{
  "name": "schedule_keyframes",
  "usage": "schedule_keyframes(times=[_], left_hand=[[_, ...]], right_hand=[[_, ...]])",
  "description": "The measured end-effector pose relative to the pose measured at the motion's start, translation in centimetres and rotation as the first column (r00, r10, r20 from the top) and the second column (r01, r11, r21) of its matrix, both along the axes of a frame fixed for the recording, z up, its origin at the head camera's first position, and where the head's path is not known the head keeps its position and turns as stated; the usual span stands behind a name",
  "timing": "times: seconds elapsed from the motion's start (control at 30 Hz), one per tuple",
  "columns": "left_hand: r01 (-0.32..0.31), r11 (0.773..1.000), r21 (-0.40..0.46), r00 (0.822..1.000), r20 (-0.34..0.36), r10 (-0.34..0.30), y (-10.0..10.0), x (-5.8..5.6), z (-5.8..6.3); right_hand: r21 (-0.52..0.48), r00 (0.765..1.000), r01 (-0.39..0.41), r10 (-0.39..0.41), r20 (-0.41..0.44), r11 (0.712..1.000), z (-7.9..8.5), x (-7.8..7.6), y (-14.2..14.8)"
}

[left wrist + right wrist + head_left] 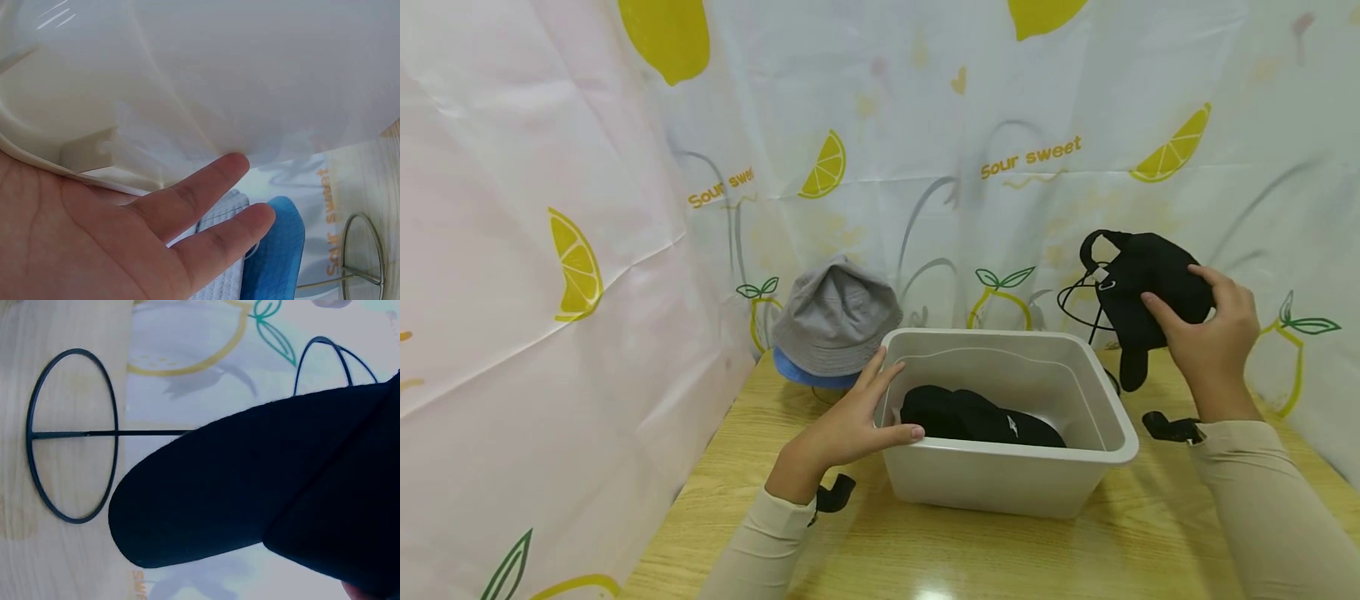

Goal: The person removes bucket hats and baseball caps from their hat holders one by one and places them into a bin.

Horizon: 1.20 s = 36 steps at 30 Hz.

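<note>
My right hand (1221,329) grips a black cap (1157,279), thumb on one side and fingers over the crown. The cap is tilted, its brim hanging down, beside a black wire stand (1078,304). In the right wrist view the cap's dark brim (200,487) covers much of the picture. My left hand (850,425) rests at the left corner of a white plastic bin (1000,479), thumb across the near rim and fingers fairly straight. In the left wrist view two fingers (206,187) lie along the bin's wall. A black cap with a small white mark (973,414) lies inside the bin.
A grey bucket hat (838,317) sits over a blue hat (808,371) behind the bin on the left, on a wire stand (362,256). The wood-grain table (955,554) meets a lemon-print curtain (910,125) at the back and left.
</note>
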State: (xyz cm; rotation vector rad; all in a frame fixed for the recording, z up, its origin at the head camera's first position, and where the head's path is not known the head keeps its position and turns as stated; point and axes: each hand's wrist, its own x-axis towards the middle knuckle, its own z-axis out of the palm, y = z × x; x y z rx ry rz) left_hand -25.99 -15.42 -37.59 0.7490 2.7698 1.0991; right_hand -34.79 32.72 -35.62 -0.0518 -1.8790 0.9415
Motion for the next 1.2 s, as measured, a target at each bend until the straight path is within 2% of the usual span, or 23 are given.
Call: schedule_keyframes(times=[0.1,0.3,0.47,0.57,0.7,0.77,0.9,1.07,1.2], left_hand=[[-0.002,1.000,0.002,1.000,-0.002,0.002,0.0,0.0,0.0],[-0.001,1.000,0.006,1.000,0.001,0.001,0.0,0.2,-0.1],[0.000,1.000,0.005,1.000,-0.001,0.000,0.1,0.1,-0.3],[0.001,1.000,0.004,1.000,-0.007,-0.001,0.1,-0.1,-0.2],[0.001,1.000,0.005,1.000,-0.006,-0.001,0.0,-0.1,-0.1],[0.001,1.000,0.007,1.000,-0.007,-0.001,0.0,-0.1,-0.1],[0.005,1.000,0.005,1.000,-0.008,-0.005,0.0,-0.1,-0.1],[0.001,1.000,0.001,1.000,-0.004,-0.001,0.0,-0.2,-0.2],[-0.005,1.000,-0.002,1.000,0.001,0.005,-0.1,-0.2,-0.1]], right_hand=[[-0.024,1.000,0.004,-0.004,-0.013,1.000,0.2,0.3,-0.2],[-0.120,0.997,0.056,-0.062,-0.047,0.991,-0.1,1.0,-0.9],[-0.178,0.992,0.062,-0.079,-0.093,0.982,0.7,3.2,-3.1],[-0.182,0.989,0.057,-0.081,-0.125,0.982,1.0,3.7,-3.7],[-0.147,0.978,0.084,-0.109,-0.176,0.986,-0.1,2.5,-2.5],[-0.141,0.971,0.103,-0.130,-0.199,0.985,-0.4,2.3,-2.2],[-0.130,0.960,0.129,-0.156,-0.231,0.983,-0.2,3.1,-2.1],[-0.118,0.950,0.134,-0.162,-0.266,0.984,1.0,4.3,-2.6],[-0.128,0.951,0.129,-0.160,-0.265,0.983,1.7,5.2,-3.3]])
